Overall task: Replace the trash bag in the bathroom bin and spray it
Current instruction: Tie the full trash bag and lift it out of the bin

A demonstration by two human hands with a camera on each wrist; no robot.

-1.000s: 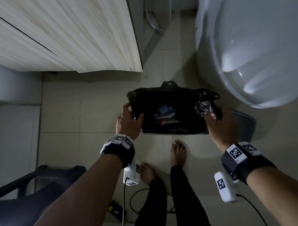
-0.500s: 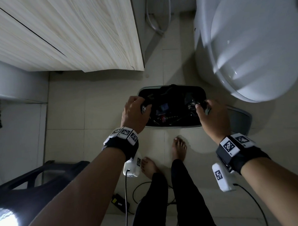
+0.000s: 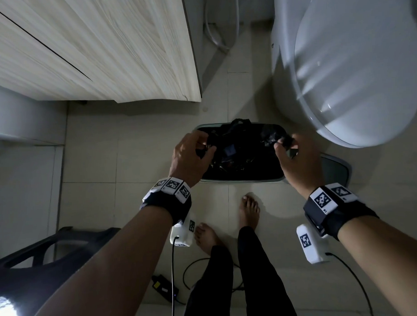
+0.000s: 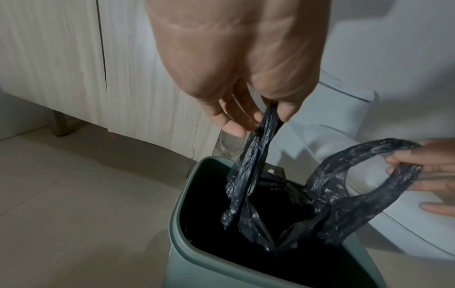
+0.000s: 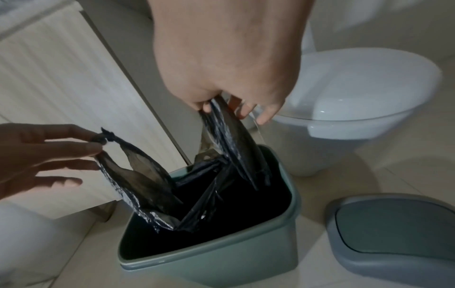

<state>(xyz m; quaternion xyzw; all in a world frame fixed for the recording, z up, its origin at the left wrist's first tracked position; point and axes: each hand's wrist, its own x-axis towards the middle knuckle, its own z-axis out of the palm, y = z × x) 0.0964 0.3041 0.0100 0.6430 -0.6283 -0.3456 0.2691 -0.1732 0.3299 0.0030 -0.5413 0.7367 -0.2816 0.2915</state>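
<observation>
Pinching black trash bag (image 4: 283, 204) handles above green bin (image 5: 221, 259), left hand (image 3: 191, 156) and right hand (image 3: 295, 159) fingers clamped.

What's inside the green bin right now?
The black trash bag fills the bin, its handles pinched by the left hand and right hand. Its contents are too dark to identify.

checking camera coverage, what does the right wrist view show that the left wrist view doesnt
Only the right wrist view shows the grey bin lid lying on the floor beside the bin. Only the left wrist view shows the cabinet leg. Both show the green bin, the black trash bag with a handle pinched by the left hand and the right hand, the toilet and the wooden cabinet.
</observation>
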